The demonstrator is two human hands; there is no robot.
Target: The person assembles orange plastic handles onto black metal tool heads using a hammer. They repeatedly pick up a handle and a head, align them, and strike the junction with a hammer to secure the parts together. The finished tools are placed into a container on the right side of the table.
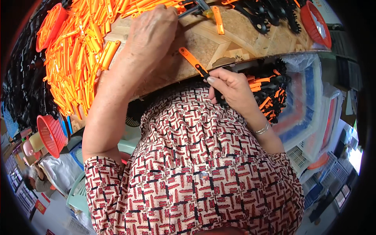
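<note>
My right hand (pixel 234 88) pinches a black kitchen utensil with an orange handle piece (pixel 190 58) in front of my lap. Its orange end points up and left over the table edge, while the black part runs down beneath my fingers, its head mostly hidden. On the table, my left hand (pixel 154 27) is closed, back toward me, and its fingertips are hidden. Beside it, a dark tool with a metal rod (pixel 192 11) shows; whether my fingers grip it I cannot tell. One loose orange handle piece (pixel 218 20) lies to the right of that tool.
Orange handle pieces (pixel 84 58) heap across the table's left. Black utensil heads (pixel 260 23) lie at the far right, near a red basket (pixel 316 25). Below the table's edge, orange-and-black utensils (pixel 270 92) pile beside a plastic-lined striped bag (pixel 299 102). Another red basket (pixel 53 135) hangs lower left.
</note>
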